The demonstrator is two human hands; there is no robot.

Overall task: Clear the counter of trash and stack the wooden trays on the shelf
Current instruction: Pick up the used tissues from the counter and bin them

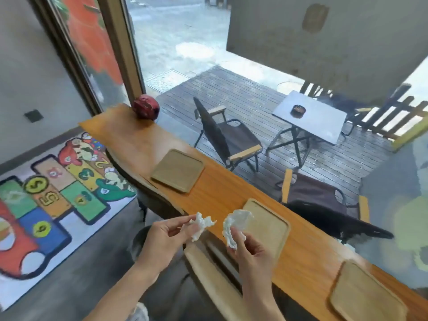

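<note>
I see my left hand (162, 237) pinching a crumpled white tissue (201, 224) off the counter's (222, 188) near edge, at 7 o'clock. My right hand (251, 247) grips a second tissue wad (234, 224) over the middle wooden tray (269, 225). Other trays lie at 11 o'clock (177, 170) and 4 o'clock (366, 295).

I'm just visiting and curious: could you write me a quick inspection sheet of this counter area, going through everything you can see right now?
Surface: long wooden counter along a window.
Job's things: three wooden trays, far, middle, near, all empty, lying apart, not stacked.
Clutter: two crumpled white tissues, one and another; red round object at the counter's far end.
Hands: left hand pinches one tissue; right hand holds the other.
Cables: nothing seen.
Surroundings: colourful floor mat; outside, folding chairs and a table.
</note>
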